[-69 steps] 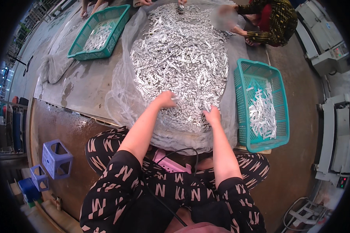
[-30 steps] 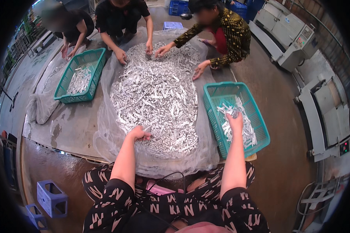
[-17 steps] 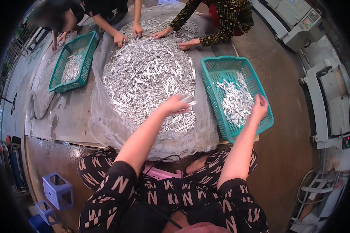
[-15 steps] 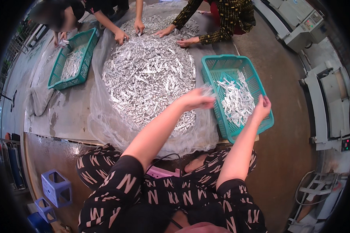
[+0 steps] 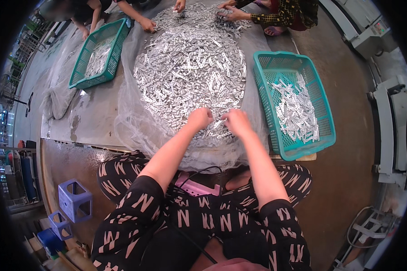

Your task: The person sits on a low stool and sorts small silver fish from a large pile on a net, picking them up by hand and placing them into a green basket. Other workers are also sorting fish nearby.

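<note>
A big heap of small silvery metal pieces (image 5: 190, 72) lies on a clear plastic sheet (image 5: 131, 122) on the floor before me. My left hand (image 5: 199, 118) and my right hand (image 5: 236, 122) rest side by side on the near edge of the heap, fingers curled down into the pieces. Whether either hand grips any pieces is hidden by the knuckles. To the right stands a teal plastic basket (image 5: 323, 131) partly filled with the same metal pieces.
A second teal basket (image 5: 83, 77) with metal pieces sits at the far left. Other people's hands (image 5: 230, 13) work at the heap's far side. Purple plastic stools (image 5: 74, 198) stand at the lower left, machines (image 5: 393, 131) along the right. A pink object (image 5: 192, 185) lies by my legs.
My left hand swung to the right basket and came back to the heap. My right hand left the basket's rim and now rests on the heap beside the left.
</note>
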{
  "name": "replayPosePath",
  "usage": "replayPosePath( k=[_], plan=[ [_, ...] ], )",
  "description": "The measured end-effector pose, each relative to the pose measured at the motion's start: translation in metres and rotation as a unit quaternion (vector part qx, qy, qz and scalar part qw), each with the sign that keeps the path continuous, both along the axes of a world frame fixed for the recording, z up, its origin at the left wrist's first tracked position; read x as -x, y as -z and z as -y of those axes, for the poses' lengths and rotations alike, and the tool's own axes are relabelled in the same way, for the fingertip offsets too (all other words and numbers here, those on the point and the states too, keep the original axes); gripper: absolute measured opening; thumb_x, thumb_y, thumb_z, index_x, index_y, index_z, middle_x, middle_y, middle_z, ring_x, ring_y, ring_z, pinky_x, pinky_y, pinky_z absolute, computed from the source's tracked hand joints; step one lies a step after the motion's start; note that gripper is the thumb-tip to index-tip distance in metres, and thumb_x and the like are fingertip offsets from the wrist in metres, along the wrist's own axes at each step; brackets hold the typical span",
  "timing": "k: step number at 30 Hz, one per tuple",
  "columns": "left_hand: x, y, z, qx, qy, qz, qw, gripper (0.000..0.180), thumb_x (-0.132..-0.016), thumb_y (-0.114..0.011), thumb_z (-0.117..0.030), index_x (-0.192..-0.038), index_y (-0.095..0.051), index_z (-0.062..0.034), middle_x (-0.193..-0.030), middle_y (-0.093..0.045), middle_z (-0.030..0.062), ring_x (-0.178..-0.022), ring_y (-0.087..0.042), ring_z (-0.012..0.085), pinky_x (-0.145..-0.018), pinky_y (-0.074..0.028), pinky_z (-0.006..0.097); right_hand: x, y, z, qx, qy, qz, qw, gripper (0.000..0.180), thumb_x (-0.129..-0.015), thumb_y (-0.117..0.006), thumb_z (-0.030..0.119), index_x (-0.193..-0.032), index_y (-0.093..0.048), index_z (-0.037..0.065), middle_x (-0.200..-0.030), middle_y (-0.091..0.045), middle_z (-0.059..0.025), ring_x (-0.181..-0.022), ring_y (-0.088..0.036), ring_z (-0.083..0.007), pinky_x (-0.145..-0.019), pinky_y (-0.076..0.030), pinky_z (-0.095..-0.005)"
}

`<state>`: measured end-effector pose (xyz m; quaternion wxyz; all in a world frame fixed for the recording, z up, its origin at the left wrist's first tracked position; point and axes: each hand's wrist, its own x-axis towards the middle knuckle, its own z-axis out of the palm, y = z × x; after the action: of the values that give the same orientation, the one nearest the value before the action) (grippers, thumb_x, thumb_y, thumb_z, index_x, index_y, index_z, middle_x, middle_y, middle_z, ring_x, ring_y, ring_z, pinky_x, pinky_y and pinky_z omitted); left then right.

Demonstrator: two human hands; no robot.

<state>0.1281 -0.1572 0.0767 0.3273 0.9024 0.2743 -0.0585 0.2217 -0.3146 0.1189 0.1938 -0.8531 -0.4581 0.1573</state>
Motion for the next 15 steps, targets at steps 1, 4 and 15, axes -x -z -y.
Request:
replayPosePath(
  k=[1,4,15],
  plan=[
    [0.004,0.002,0.005,-0.032,-0.018,0.000,0.999,0.026,-0.067,-0.069,-0.030,-0.077,-0.065,-0.0057,-0.077,-0.064,0.0144,-0.074,-0.063,0.0286,-0.068,-0.049,0.038,0.009,0.022,-0.001,0.037,-0.019,0.058,0.997,0.025,-0.073,-0.067,0.019,-0.093,-0.065,0.006,-0.087,-0.060,-0.0103,-0.089,-0.056,-0.0278,-0.079,-0.041,-0.0399],
    [0.003,-0.001,0.022,-0.062,-0.096,-0.011,0.993,0.034,-0.068,-0.069,-0.037,-0.079,-0.064,-0.0057,-0.083,-0.064,0.0124,-0.078,-0.062,0.0269,-0.067,-0.049,0.037,0.020,0.062,-0.005,0.034,0.204,0.072,0.976,0.034,-0.070,-0.069,0.027,-0.097,-0.062,0.008,-0.093,-0.060,-0.0091,-0.094,-0.054,-0.0266,-0.082,-0.038,-0.0406],
    [0.013,0.028,0.006,-0.035,-0.055,0.018,0.998,0.030,-0.065,-0.071,-0.031,-0.077,-0.065,-0.0038,-0.077,-0.063,0.0114,-0.070,-0.061,0.0229,-0.063,-0.049,0.034,0.014,0.073,-0.023,0.128,0.324,-0.101,0.932,0.026,-0.061,-0.073,0.026,-0.081,-0.064,0.012,-0.084,-0.064,-0.0082,-0.085,-0.060,-0.0244,-0.078,-0.043,-0.0398]
  ],
)
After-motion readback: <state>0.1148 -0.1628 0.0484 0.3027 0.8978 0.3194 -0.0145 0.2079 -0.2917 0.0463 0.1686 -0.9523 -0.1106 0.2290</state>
